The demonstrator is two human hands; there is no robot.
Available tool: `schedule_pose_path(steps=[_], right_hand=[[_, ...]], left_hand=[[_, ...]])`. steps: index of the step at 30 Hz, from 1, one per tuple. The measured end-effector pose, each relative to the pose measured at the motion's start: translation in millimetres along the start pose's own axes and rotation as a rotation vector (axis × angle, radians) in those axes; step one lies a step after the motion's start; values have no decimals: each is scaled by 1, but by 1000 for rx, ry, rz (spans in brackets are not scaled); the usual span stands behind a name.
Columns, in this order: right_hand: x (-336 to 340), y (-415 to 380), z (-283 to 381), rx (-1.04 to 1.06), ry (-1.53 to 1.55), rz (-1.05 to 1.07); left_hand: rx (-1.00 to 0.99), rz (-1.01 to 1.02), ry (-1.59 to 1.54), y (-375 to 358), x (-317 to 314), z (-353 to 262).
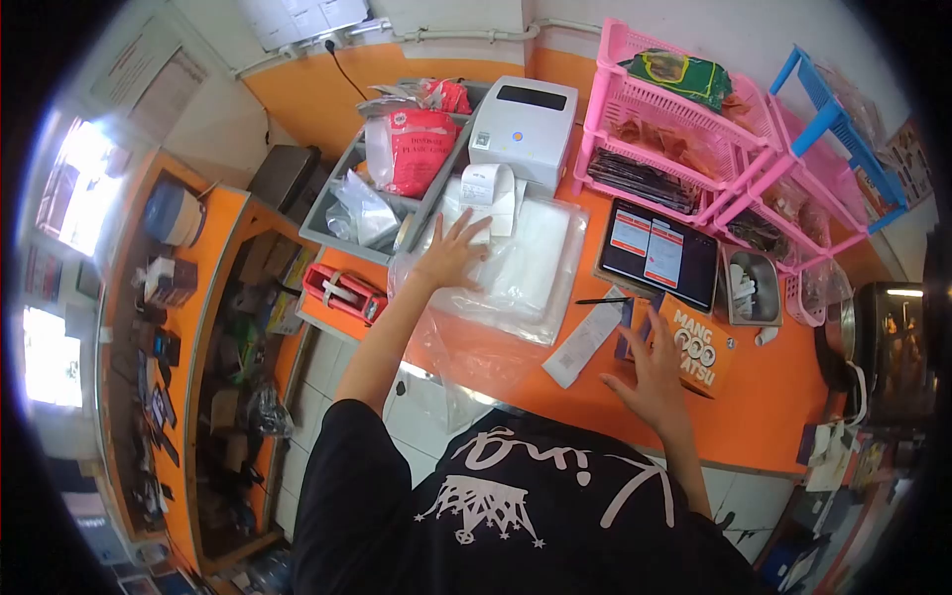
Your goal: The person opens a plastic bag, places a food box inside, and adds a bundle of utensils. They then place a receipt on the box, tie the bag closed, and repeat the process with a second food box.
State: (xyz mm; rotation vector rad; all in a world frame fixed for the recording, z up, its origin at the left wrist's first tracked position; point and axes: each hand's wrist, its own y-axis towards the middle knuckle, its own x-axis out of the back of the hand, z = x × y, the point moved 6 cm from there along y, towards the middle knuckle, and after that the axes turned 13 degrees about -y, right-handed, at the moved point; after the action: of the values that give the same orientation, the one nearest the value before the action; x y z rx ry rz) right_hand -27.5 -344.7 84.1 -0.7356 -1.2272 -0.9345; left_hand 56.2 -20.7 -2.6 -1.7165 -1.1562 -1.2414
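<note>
My left hand [453, 256], fingers spread, rests over a stack of white plastic bags [531, 263], close to the paper strip [483, 188] curling out of the white printer [523, 129]. My right hand [650, 375] has its fingers apart beside the orange box [706, 347], holding nothing that I can see. Between the hands lies a long printed receipt [585, 344], with a black pen [603, 300] at its upper end. A tablet [658, 253] showing a lit screen stands behind the box.
Pink basket racks [684, 121] and a blue rack [835, 119] stand at the back right. A grey divided tray [342, 203] holds red and clear packets. A red tape dispenser [344, 295] sits at the left edge, and a metal container [751, 288] beside the tablet.
</note>
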Motion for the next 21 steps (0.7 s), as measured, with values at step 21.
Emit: schedule_pose_path(steps=[21], right_hand=[[-85,69,124,209,1102,662]], left_hand=[[-19,-458,-907,-20,217,-58]])
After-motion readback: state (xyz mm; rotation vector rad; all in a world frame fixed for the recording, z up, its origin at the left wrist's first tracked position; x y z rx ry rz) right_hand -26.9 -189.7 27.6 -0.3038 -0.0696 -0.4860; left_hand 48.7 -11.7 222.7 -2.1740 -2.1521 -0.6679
